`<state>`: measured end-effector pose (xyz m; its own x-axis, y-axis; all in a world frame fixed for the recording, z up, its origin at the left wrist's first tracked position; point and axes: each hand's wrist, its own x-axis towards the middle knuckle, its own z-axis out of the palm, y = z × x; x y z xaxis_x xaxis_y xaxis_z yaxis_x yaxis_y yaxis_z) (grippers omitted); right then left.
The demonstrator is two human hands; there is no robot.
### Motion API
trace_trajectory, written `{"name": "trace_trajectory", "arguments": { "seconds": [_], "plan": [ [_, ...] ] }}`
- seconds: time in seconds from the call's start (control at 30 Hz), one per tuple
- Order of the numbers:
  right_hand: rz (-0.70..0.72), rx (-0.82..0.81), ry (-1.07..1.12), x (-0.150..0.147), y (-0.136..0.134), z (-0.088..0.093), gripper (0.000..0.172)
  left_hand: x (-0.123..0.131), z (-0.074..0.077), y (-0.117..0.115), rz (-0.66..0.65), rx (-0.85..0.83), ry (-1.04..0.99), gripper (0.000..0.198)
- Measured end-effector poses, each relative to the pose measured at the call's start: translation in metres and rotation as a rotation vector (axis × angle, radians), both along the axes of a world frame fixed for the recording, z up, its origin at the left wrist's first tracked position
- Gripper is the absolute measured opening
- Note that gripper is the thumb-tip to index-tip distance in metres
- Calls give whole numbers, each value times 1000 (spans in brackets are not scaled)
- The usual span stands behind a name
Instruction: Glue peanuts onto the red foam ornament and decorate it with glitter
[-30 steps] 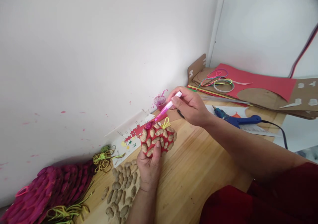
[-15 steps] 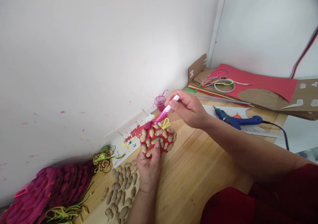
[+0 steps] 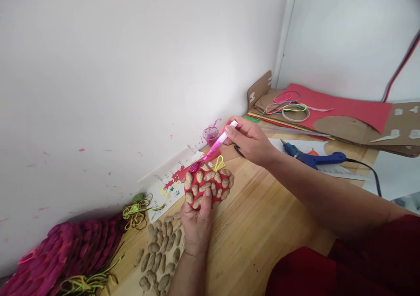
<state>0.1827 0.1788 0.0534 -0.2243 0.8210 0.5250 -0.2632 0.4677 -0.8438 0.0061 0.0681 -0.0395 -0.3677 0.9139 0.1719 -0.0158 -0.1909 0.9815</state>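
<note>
My left hand grips a red piece covered with peanut shells, its thumb pressed on the front. One shell at the piece's upper left is painted magenta; the others are bare. A yellow cord loop stands at its top edge. My right hand pinches a white brush stained pink, its tip at the piece's upper left edge near the magenta shell. Behind the brush, a clear cup of magenta paint stands by the wall.
Loose peanuts lie below left, beside a stack of magenta-painted pieces with yellow-green cords. A blue glue gun rests on paper at right. Cardboard and red sheets lie behind it. Pink spots mark the wall.
The brush has lifted slightly and its tip has shifted a little off the magenta shell. My right hand has moved slightly up and left. My left hand keeps its hold.
</note>
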Motion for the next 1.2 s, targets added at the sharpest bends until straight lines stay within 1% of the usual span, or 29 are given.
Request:
{"name": "trace_trajectory", "arguments": {
  "seconds": [0.1, 0.3, 0.47, 0.57, 0.73, 0.87, 1.07, 1.2],
  "plan": [
    [-8, 19, -24, 0, 0, 0, 39, 0, 1, 0, 2, 1, 4, 33],
    [-14, -5, -3, -1, -1, 0, 38, 0, 2, -1, 0, -8, 21, 31],
    [-30, 27, -42, 0, -2, 0, 40, 0, 1, -1, 3, 15, 73, 28],
    [-11, 26, -6, 0, -1, 0, 38, -1, 0, -1, -17, 8, 68, 26],
    [5, 19, 28, -1, -1, 0, 37, -2, 1, 0, 9, 18, 64, 30],
    [-22, 36, -28, -1, -3, 1, 39, 0, 0, 0, 13, 24, 40, 29],
    [9, 18, 24, -1, -2, 1, 38, 1, 0, 0, 28, 24, -32, 30],
    [-2, 8, 0, -1, 0, -1, 39, 1, 0, 1, 15, 8, -61, 31]
  ]
}}
